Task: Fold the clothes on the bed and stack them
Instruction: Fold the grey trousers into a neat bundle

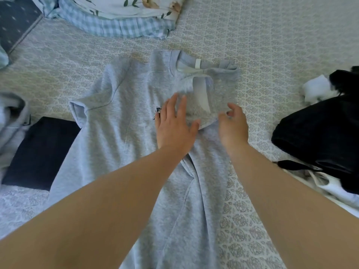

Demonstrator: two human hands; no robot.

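Sweatshirt [124,117] first: in the head view I see a light grey one spread flat along the middle of the bed [272,45], its collar at the far end and its body running back toward me. The right-hand sleeve [206,98] is folded inward over the chest. My left hand [174,129] lies palm down on the chest with straight, spread fingers, the thumb touching the edge of the folded sleeve; it holds nothing. My right hand [233,127] is at the near corner of that sleeve, fingers loosely curled; whether they actually pinch the cloth I cannot tell, as the hand is blurred.

Left of the sweatshirt a folded dark navy garment [40,152] lies flat, its corner tucked under the sweatshirt's edge, with a rumpled grey piece [11,121] just beyond it. On the right, well apart, sits a heap of black clothes [320,136] with something white [316,90] beside it. A floral pillow [120,14] with a checked border lies at the far end.
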